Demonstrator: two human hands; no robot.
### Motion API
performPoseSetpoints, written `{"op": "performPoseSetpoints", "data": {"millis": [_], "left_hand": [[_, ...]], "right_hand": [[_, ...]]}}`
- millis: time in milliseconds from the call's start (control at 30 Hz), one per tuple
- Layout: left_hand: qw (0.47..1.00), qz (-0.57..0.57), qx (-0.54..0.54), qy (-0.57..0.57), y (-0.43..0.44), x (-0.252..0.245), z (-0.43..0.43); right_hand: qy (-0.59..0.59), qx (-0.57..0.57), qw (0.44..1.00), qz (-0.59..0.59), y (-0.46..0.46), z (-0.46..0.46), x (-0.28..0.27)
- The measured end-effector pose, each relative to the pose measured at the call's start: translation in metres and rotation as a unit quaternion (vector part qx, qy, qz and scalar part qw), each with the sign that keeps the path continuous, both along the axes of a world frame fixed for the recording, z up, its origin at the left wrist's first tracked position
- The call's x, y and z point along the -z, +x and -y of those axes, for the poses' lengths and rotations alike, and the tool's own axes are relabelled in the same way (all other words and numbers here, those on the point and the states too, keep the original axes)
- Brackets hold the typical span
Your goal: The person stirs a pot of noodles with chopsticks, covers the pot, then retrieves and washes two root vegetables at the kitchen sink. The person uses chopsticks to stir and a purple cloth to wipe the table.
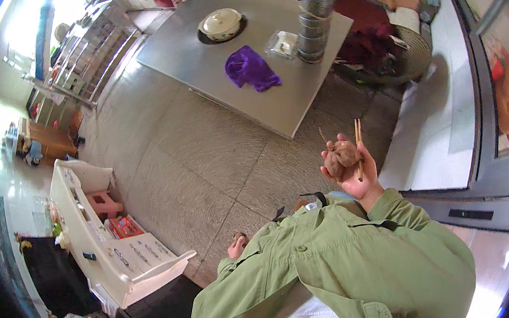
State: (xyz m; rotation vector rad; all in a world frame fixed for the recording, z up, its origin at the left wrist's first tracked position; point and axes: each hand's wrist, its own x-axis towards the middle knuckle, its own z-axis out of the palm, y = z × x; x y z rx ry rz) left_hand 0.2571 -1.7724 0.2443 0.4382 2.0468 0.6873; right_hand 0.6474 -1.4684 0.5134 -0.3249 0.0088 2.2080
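Observation:
On the right, my right hand [360, 170] is palm up and holds brown tubers [343, 158], which look like sweet potatoes pressed together. A thin root sticks out from them. A pair of wooden chopsticks [359, 138] stands between these and my thumb. Lower and to the left, my left hand [235, 249] hangs beside the green jacket [315, 246], its fingers around a small brown thing [241, 236]. Sleeve and fingers hide much of that hand and of what it holds, so its kind is unclear.
Ahead stands a metal-topped stove table [177, 51] with a stovepipe [315, 20], a lidded pot [220, 24], a purple cloth [251, 69] and a clear packet [282, 44]. A woven basket [417, 55] is behind it. White furniture [149, 253] stands left; a white panel [436, 132] lies right.

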Motion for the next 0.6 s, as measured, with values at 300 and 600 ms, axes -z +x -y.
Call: {"op": "performPoseSetpoints", "data": {"millis": [300,600], "left_hand": [[0.996,-0.027,-0.081,-0.025,-0.046,0.010,-0.006],[0.983,-0.058,-0.163,-0.056,-0.155,-0.006,-0.067]], "right_hand": [[-0.017,-0.039,0.999,0.002,-0.100,-0.086,0.017],[0.010,-0.129,0.991,-0.034,-0.313,-0.260,0.052]]}}
